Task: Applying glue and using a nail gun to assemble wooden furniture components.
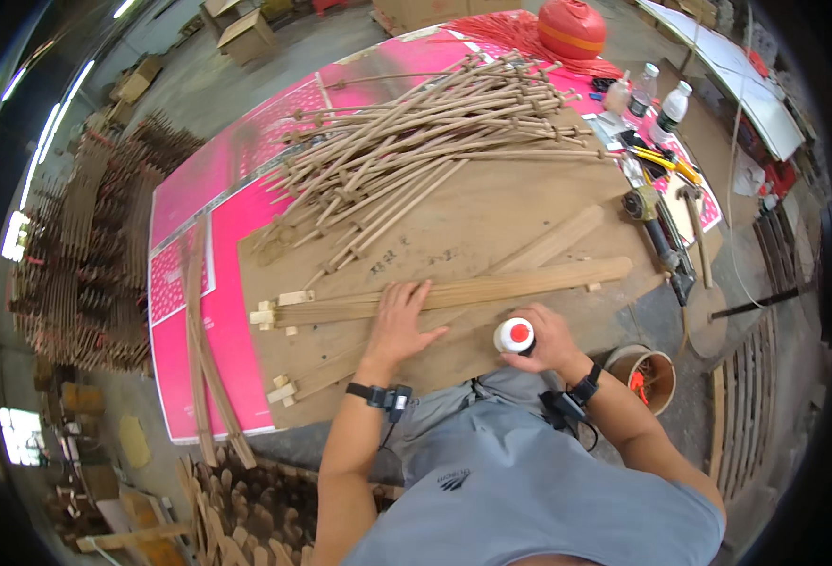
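My left hand (399, 325) lies open on the brown board (491, 203), its fingertips over a long, slightly curved wooden slat (529, 281). Pale wooden blocks (264, 316) sit at the slat's left end. My right hand (552, 341) is closed around a white bottle with a red cap (516, 335), close to the table's near edge. Another slat (562, 238) slants away behind the first. Partly under my left forearm runs a further slat (326, 373), with a small block (284, 390) at its end.
A large heap of thin wooden rods (425, 132) covers the far side. An air tool (657, 231), a hammer (697, 222) and plastic bottles (671, 111) line the right edge. Two loose slats (199, 349) overhang at left. A bucket (659, 377) stands beside my right forearm.
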The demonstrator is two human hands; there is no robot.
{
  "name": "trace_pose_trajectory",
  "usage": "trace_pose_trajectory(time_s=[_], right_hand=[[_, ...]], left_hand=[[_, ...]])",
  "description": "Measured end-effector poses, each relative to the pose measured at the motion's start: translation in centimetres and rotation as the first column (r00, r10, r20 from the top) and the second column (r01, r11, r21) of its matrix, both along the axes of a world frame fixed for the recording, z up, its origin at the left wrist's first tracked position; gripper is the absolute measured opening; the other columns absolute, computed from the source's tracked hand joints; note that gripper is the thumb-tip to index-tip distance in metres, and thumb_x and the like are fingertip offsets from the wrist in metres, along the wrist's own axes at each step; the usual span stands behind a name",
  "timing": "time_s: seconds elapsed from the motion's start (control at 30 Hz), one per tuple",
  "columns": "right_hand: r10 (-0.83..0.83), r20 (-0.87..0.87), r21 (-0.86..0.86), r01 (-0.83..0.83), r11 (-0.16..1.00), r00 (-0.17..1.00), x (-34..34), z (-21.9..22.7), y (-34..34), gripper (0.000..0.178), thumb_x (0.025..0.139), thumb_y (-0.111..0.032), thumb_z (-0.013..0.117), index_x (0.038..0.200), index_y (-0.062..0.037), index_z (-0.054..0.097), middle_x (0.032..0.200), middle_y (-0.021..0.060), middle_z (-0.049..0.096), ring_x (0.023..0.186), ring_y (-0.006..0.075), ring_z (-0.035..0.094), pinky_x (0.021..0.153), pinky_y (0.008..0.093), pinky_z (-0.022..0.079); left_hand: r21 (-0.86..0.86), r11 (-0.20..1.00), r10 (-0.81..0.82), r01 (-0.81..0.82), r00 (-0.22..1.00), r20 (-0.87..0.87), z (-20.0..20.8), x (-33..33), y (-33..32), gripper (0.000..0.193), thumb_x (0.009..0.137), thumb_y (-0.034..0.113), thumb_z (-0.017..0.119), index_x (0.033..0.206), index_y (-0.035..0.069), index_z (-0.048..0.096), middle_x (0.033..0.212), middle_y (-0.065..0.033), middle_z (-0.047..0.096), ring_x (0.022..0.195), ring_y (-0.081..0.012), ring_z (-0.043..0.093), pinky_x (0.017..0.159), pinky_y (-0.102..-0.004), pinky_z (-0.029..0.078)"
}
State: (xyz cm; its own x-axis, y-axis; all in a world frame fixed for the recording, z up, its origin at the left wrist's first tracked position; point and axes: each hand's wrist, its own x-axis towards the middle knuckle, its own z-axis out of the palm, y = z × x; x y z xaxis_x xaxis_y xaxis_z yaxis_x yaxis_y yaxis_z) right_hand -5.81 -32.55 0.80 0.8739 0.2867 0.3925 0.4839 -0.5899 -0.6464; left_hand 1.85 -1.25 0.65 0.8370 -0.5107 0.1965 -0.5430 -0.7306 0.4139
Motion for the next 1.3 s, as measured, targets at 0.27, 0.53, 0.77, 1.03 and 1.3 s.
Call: trace_pose_trajectory(time_s=[0.27,0.53,0.77,1.03,1.3], right_hand=[[0.026,-0.027,-0.008,-0.027,1.000,0.999,0.2,-0.5,0.0,0.057,0.071,-0.041,0.085,0.114,-0.0095,0.066,0.109,0.0122,0.067,0.097,0.0331,0.068,0.078,0.0415,0.057],[0.024,0.004,0.012,-0.024,1.000,1.000,0.2,-0.5,0.1,0.058,0.072,-0.043,0.084,0.115,-0.0096,0.065,0.110,0.0114,0.067,0.096,0.0328,0.068,0.076,0.0415,0.058],[0.020,0.001,0.010,-0.020,1.000,1.000,0.1,-0.8,0.1,0.059,0.071,-0.044,0.085,0.115,-0.0097,0.064,0.110,0.0117,0.067,0.096,0.0332,0.068,0.077,0.0413,0.058],[0.022,0.004,0.014,-0.022,1.000,1.000,0.1,-1.1,0.0,0.058,0.071,-0.042,0.084,0.115,-0.0104,0.064,0.110,0.0107,0.067,0.096,0.0317,0.068,0.077,0.0413,0.059],[0.026,0.009,0.021,-0.027,0.999,1.000,0.1,-0.7,0.1,0.057,0.071,-0.040,0.083,0.115,-0.0099,0.064,0.109,0.0099,0.067,0.098,0.0316,0.067,0.077,0.0412,0.059]], left_hand=[[0.013,1.000,0.019,-0.018,0.999,-0.036,1.0,0.3,0.1,0.084,0.074,0.041,0.087,0.144,0.007,0.055,0.137,-0.0172,0.054,0.131,-0.0395,0.047,0.114,-0.0496,0.038],[-0.147,0.981,0.112,-0.128,0.987,-0.115,0.7,2.2,-0.1,0.035,0.089,0.025,0.075,0.118,0.007,0.071,0.114,-0.0149,0.066,0.112,-0.0353,0.057,0.099,-0.0444,0.045],[-0.126,0.979,0.124,-0.162,0.956,-0.268,0.5,5.3,-0.4,0.019,0.091,0.020,0.071,0.099,0.003,0.073,0.095,-0.0165,0.069,0.095,-0.0327,0.064,0.087,-0.0410,0.051],[-0.125,0.982,0.109,-0.139,0.969,-0.220,0.0,6.3,-1.0,0.016,0.093,0.017,0.068,0.098,0.001,0.070,0.095,-0.0151,0.070,0.090,-0.0306,0.066,0.083,-0.0401,0.052],[-0.187,0.969,0.130,-0.163,0.975,-0.179,-1.0,6.5,-2.8,0.012,0.092,0.015,0.070,0.093,0.003,0.069,0.090,-0.0166,0.069,0.087,-0.0368,0.065,0.079,-0.0456,0.051]])
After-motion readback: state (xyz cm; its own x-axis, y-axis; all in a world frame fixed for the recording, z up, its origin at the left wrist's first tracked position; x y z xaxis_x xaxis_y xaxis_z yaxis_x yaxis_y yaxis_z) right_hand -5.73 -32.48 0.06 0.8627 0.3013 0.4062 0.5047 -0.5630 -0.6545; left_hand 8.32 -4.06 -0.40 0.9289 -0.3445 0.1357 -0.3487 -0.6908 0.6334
